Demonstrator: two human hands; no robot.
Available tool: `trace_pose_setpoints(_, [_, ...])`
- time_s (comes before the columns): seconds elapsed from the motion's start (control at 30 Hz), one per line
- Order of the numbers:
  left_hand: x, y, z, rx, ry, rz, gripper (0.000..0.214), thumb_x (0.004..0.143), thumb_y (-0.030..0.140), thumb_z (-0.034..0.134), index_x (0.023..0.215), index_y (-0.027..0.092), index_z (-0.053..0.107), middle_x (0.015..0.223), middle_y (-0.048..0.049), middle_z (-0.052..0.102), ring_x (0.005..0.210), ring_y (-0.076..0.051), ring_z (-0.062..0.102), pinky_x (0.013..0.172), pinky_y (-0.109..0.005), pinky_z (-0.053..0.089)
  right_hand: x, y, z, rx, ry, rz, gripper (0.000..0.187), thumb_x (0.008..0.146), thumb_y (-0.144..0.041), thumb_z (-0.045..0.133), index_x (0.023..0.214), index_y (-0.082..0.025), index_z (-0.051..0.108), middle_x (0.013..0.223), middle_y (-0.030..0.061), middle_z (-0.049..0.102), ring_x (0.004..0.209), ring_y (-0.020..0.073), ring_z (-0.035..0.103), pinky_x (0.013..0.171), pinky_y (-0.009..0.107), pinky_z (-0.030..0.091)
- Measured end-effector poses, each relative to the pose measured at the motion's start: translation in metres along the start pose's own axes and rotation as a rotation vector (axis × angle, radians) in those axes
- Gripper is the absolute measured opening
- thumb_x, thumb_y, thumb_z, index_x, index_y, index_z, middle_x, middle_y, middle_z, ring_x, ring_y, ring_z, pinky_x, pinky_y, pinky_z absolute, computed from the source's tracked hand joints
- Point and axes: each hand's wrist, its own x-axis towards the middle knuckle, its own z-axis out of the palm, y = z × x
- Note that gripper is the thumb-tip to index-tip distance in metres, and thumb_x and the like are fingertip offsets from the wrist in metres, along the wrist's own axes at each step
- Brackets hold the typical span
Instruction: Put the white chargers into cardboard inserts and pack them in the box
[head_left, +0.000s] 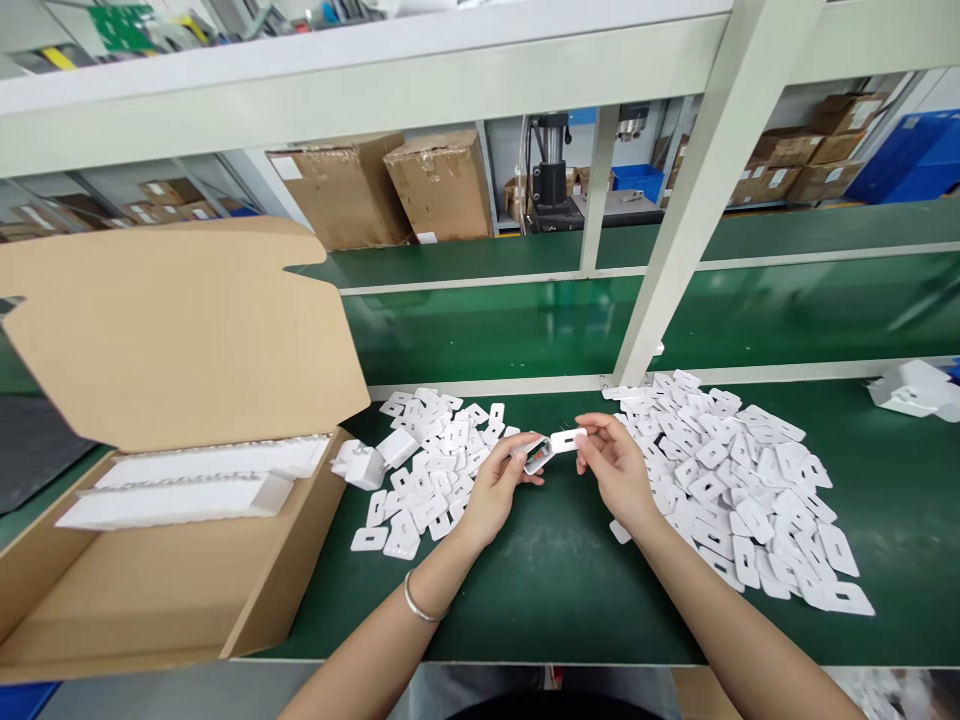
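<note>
In the head view my left hand [496, 482] grips a small white charger housing [537, 457], its open end turned up and to the right so the inside shows. My right hand [616, 468] pinches a flat white end cover [568, 440] with a slot in it, right beside the housing's mouth; whether the two touch I cannot tell. Left of my hands lies a pile of loose white covers [442, 460], and a larger pile [742, 490] spreads out to the right. Two white chargers [360, 466] sit between the left pile and the box.
An open cardboard box [172, 580] with white rows of packing [187, 500] stands at the left. A pale metal post [697, 220] rises behind the right pile. More white parts [913, 388] lie at the far right of the green table [562, 590].
</note>
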Motion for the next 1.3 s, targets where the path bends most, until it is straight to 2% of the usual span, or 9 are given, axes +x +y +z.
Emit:
trace_pose_setpoints(0.17, [-0.002,-0.001,0.003,-0.021,-0.013,0.011,0.047,0.095,0.062,0.067,0.121,0.023,0.074,0.126,-0.0103,0.065,0.092,-0.019,0.070,0.079,-0.037,0.069,-0.003,0.005,0.004,0.011,-0.066,-0.011,0.031,0.093,-0.049,0.077,0.105,-0.023,0.066,0.090,-0.0007,0.062,0.060,0.0104,0.058,0.057,0.028,0.054])
trace_pose_setpoints(0.47, [-0.007,-0.009,0.008,-0.152,-0.095,-0.022,0.044,0.102,0.059,0.060,0.127,0.024,0.068,0.130,-0.0088,0.062,0.112,-0.024,0.067,0.097,-0.044,0.065,-0.013,0.007,0.008,-0.090,-0.184,0.002,0.027,0.097,-0.050,0.071,0.100,-0.024,0.065,0.092,0.0011,0.065,0.062,0.0133,0.062,0.061,0.032,0.058])
trace_pose_setpoints(0.57, [-0.008,-0.009,0.008,-0.143,-0.135,0.001,0.044,0.100,0.056,0.065,0.131,0.025,0.065,0.134,-0.0094,0.060,0.117,-0.026,0.065,0.098,-0.044,0.064,-0.012,0.006,0.008,-0.110,-0.187,0.000,0.026,0.098,-0.050,0.070,0.100,-0.025,0.066,0.094,0.0019,0.062,0.067,0.0145,0.062,0.061,0.032,0.059])
trace_pose_setpoints(0.73, [-0.008,-0.006,0.009,-0.114,-0.181,0.012,0.040,0.099,0.050,0.069,0.128,0.025,0.062,0.124,-0.0074,0.061,0.101,-0.019,0.068,0.088,-0.037,0.065,-0.014,0.010,0.007,-0.259,-0.140,-0.116,0.020,0.098,-0.044,0.069,0.107,-0.026,0.070,0.102,0.0031,0.050,0.072,0.0138,0.055,0.062,0.031,0.055])
trace_pose_setpoints(0.83, [-0.009,-0.003,0.008,-0.081,-0.218,0.056,0.035,0.102,0.049,0.065,0.126,0.024,0.061,0.122,-0.0068,0.060,0.086,-0.014,0.067,0.082,-0.035,0.064,-0.013,0.017,0.006,-0.212,-0.145,-0.058,0.036,0.096,-0.047,0.071,0.125,-0.028,0.061,0.109,0.0038,0.051,0.073,0.0134,0.056,0.065,0.032,0.056])
trace_pose_setpoints(0.9, [-0.010,-0.001,0.006,-0.052,-0.239,0.106,0.035,0.103,0.048,0.063,0.128,0.024,0.059,0.120,-0.0065,0.059,0.081,-0.013,0.065,0.079,-0.033,0.063,-0.012,0.020,0.006,-0.179,-0.201,0.018,0.040,0.097,-0.051,0.068,0.127,-0.027,0.059,0.111,0.0052,0.054,0.079,0.0163,0.061,0.069,0.034,0.058])
trace_pose_setpoints(1.03, [-0.010,-0.001,0.005,-0.026,-0.227,0.165,0.037,0.103,0.047,0.063,0.131,0.026,0.050,0.117,-0.0058,0.057,0.084,-0.014,0.062,0.073,-0.031,0.060,-0.009,0.021,0.006,-0.159,-0.310,0.077,0.037,0.099,-0.057,0.064,0.118,-0.025,0.067,0.111,0.0077,0.063,0.098,0.0229,0.066,0.084,0.039,0.060])
trace_pose_setpoints(1.2, [-0.009,-0.004,0.003,0.036,-0.100,0.159,0.052,0.096,0.051,0.071,0.131,0.029,0.040,0.133,-0.0090,0.053,0.102,-0.018,0.065,0.078,-0.032,0.058,-0.008,0.018,0.006,-0.136,-0.256,0.032,0.038,0.097,-0.058,0.067,0.120,-0.027,0.068,0.110,0.0064,0.063,0.101,0.0234,0.067,0.091,0.040,0.059])
trace_pose_setpoints(1.3, [-0.007,-0.003,-0.002,0.147,-0.036,0.122,0.055,0.091,0.053,0.076,0.125,0.027,0.040,0.112,-0.0033,0.059,0.092,-0.017,0.064,0.083,-0.033,0.054,-0.009,0.013,0.007,-0.163,-0.212,-0.018,0.038,0.097,-0.058,0.067,0.120,-0.028,0.067,0.108,0.0057,0.061,0.102,0.0239,0.067,0.092,0.041,0.058])
